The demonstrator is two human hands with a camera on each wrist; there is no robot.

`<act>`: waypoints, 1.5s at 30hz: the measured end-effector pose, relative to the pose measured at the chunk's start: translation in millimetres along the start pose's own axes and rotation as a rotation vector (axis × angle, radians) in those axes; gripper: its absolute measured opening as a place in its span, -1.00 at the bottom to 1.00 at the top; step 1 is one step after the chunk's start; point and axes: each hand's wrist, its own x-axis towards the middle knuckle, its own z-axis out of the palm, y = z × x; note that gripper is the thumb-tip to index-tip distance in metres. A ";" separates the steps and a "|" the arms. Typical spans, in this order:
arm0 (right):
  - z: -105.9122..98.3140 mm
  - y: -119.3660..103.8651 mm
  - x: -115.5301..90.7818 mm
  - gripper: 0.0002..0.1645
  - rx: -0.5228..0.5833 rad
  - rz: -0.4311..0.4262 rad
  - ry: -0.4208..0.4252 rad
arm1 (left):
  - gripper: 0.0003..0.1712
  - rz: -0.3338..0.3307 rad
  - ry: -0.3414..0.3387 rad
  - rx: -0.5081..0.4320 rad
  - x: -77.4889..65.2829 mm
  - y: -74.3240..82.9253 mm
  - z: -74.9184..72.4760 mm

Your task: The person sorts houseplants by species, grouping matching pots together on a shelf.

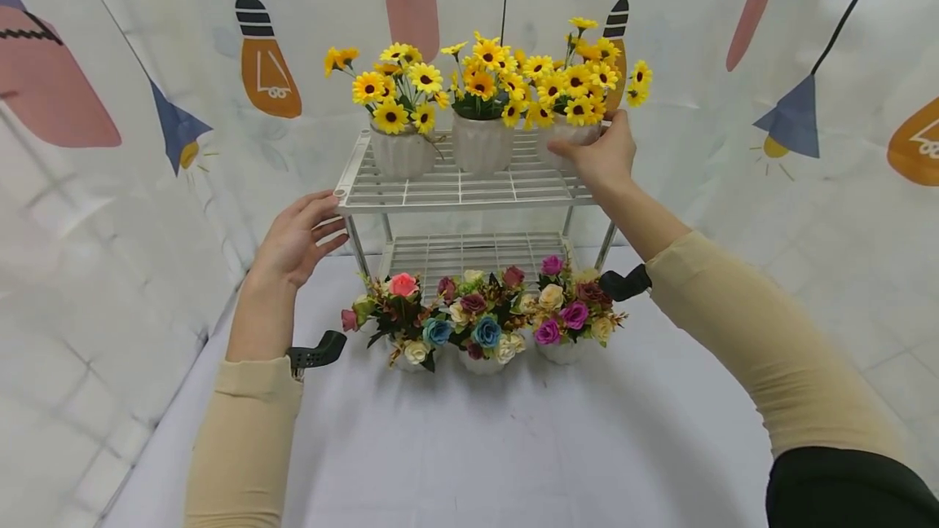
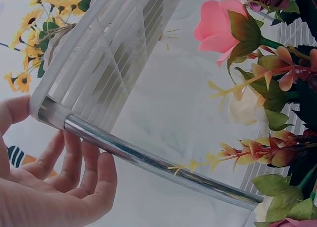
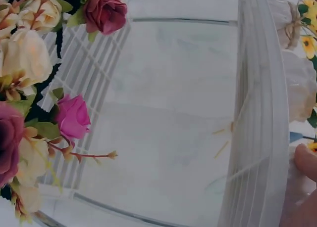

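Note:
My right hand (image 1: 605, 151) grips the white pot (image 1: 570, 130) of yellow sunflowers (image 1: 575, 88) at the right of the upper shelf (image 1: 469, 200), thumb at its front. In the right wrist view only part of that hand (image 3: 306, 170) shows at the right edge. My left hand (image 1: 297, 241) touches the upper shelf's left front corner, its fingers relaxed beside the post. The left wrist view shows those fingers (image 2: 72, 160) near the metal post (image 2: 148, 160). Two more white pots of sunflowers, a left one (image 1: 402, 151) and a middle one (image 1: 482, 143), stand on the same shelf.
Below, a lower white rack (image 1: 469, 247) sits on the white-covered table (image 1: 484, 446). Three pots of mixed roses, left (image 1: 403, 316), middle (image 1: 484, 324) and right (image 1: 568, 312), stand along its front. A backdrop (image 1: 323, 145) printed with lamps hangs behind.

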 end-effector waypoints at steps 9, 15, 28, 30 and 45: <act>7.2 2.2 9.5 0.19 -0.071 0.001 -0.009 | -0.38 0.003 -0.016 -0.003 0.0 -2.1 -1.1; -0.6 -2.8 6.4 0.34 -0.109 -0.035 -0.091 | -0.37 0.018 -0.019 -0.008 -0.5 -0.8 -1.7; -35.6 2.5 -43.4 0.03 -0.073 -0.147 -0.140 | -0.34 0.007 -0.008 -0.010 -0.8 0.7 -1.1; -40.8 10.1 -52.7 -0.04 -0.041 -0.204 -0.134 | -0.34 0.004 -0.006 -0.012 -1.0 0.6 -0.9; -65.6 76.6 -103.9 -0.24 0.003 -0.312 -0.072 | -0.28 0.009 -0.007 0.028 -1.4 2.1 -0.8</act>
